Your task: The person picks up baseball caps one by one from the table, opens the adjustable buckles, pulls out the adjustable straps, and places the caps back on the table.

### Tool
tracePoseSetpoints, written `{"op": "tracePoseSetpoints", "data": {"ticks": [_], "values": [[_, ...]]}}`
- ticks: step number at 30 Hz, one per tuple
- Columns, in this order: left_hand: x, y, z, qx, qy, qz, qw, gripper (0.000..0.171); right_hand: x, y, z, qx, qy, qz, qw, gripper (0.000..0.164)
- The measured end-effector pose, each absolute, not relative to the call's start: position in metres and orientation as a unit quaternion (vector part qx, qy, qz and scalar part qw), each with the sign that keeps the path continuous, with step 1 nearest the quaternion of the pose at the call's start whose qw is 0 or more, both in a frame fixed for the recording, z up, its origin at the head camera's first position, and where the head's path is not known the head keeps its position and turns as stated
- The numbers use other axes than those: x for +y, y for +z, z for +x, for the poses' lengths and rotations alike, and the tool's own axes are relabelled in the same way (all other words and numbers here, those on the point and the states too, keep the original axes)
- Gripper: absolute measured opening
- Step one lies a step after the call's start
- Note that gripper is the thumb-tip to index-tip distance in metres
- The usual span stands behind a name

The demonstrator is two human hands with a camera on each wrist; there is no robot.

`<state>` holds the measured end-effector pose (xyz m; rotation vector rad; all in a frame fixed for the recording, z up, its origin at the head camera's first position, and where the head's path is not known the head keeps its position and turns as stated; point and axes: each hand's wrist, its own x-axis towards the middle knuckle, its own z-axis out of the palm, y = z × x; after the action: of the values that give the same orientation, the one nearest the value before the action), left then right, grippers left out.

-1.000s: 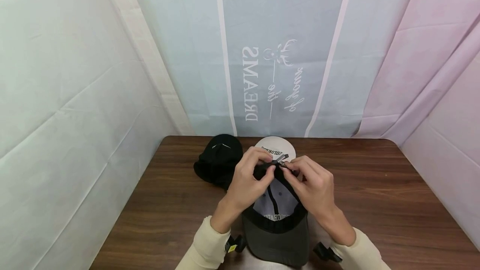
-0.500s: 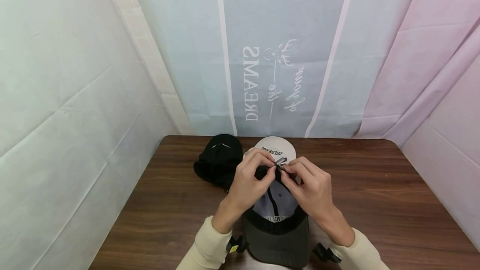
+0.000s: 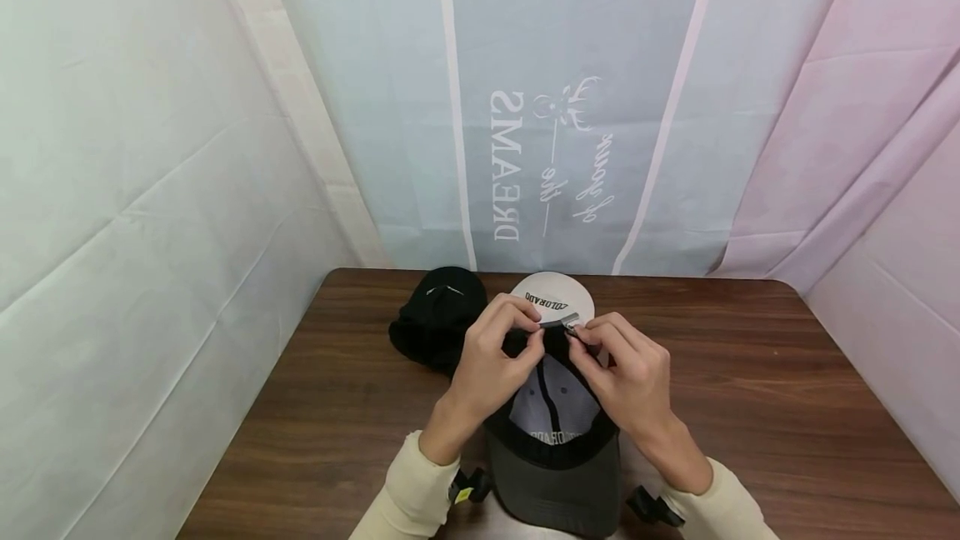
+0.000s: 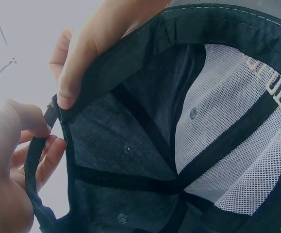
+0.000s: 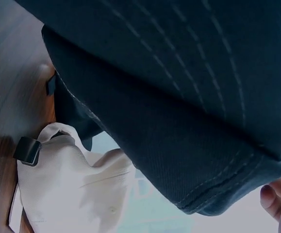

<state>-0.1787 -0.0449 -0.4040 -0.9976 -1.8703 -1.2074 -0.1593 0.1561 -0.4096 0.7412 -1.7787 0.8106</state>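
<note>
A dark baseball cap (image 3: pixel 555 494) with pale mesh front panels is held upside down, its inside showing and its brim towards me. My left hand (image 3: pixel 487 365) pinches the back strap (image 4: pixel 31 167) between thumb and fingers. Beside it my right hand (image 3: pixel 630 369) pinches the other side of the back opening, at a small metallic buckle (image 3: pixel 572 321). In the left wrist view, the strap bows away from the cap's edge and the fingertips of both hands nearly meet. The right wrist view shows mostly the brim's underside and a few fingertips at the right edge.
A black cap (image 3: pixel 440 319) sits at the table's far edge, left of the hands. Just behind the held cap is a white cap (image 3: pixel 551 294) with dark lettering. The brown wooden table (image 3: pixel 757 407) meets cloth curtains (image 3: pixel 360 107) at the back and sides.
My hands have drawn slightly apart. The grey strap end between them, which stuck up at a slant, now lies flatter across the gap. The other caps stay where they were.
</note>
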Motion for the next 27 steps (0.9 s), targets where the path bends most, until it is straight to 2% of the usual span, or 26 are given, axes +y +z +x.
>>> {"op": "tracePoseSetpoints", "data": {"ticks": [7, 22, 27], "values": [[-0.0485, -0.4044, -0.1801, -0.721, -0.465, -0.376, 0.351, 0.021, 0.1592, -0.4106, -0.1600, -0.735, 0.352, 0.286, 0.503, 0.026], [-0.0515, -0.4056, -0.1806, -0.714, -0.473, -0.395, 0.332, 0.019, 0.1602, -0.4109, -0.1612, -0.738, 0.356, 0.280, 0.500, 0.021], [-0.0535, -0.4073, -0.1806, -0.716, -0.476, -0.395, 0.324, 0.009, 0.1609, -0.4111, -0.1615, -0.739, 0.361, 0.276, 0.498, 0.027]]}}
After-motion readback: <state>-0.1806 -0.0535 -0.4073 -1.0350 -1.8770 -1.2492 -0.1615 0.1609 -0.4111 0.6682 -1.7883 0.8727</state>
